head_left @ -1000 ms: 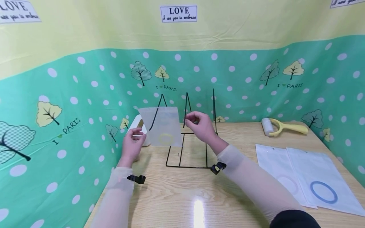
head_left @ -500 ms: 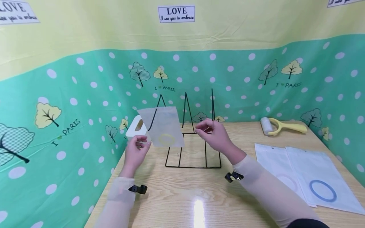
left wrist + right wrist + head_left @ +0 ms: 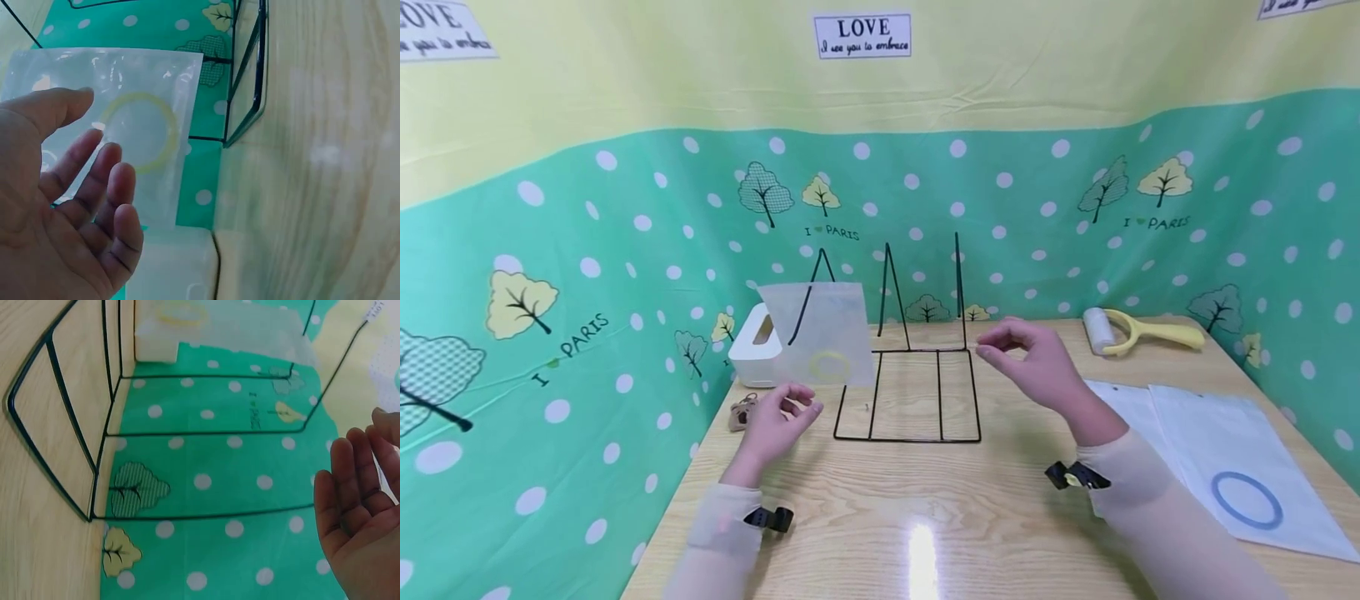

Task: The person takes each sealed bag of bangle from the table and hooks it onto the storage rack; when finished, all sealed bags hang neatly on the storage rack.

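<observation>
Left hand is left of the wire rack, thumb and fingers loosely apart; right hand just right of it, fingers kinda bent, thumb close.

In the head view, the white box and the rack are partly covered by the clear bag. One white bag is largely hidden by the right forearm. The left hand and right hand are cut off by their wrist pictures' edges. The brown item is too small to be identified.
</observation>
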`<state>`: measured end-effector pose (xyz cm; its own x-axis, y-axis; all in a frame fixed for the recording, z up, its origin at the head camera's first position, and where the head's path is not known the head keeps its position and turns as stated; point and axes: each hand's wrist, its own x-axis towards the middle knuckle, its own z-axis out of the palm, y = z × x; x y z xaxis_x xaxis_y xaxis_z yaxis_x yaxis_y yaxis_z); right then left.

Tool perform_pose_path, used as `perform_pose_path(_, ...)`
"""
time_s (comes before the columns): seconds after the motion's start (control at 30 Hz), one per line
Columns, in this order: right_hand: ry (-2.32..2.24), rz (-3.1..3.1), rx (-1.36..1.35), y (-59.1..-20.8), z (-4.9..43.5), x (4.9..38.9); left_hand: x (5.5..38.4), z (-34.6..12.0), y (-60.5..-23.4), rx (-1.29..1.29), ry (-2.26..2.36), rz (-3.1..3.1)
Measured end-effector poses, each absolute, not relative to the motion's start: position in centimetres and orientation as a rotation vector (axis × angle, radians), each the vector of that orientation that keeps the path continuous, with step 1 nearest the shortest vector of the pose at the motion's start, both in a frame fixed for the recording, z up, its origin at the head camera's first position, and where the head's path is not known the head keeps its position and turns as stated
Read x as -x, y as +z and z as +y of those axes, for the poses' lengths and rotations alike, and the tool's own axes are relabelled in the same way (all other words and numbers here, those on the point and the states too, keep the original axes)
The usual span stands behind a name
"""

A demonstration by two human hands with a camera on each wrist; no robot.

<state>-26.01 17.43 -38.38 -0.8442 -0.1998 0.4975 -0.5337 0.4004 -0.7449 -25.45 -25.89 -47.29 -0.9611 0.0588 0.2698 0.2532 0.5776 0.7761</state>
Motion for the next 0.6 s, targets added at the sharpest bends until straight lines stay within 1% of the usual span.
perform_pose_path(0.2,1.395,-2.286,-0.603,-38.2,20.4,25.8,25.5,-25.2,-48.5,0.279,-1.357,-2.725)
perform_pose_path(0.6,1.309,-2.259,-0.459,-37.4,24.6,25.5,25.6,-24.6,-50.3,0.296,-1.374,-2.891)
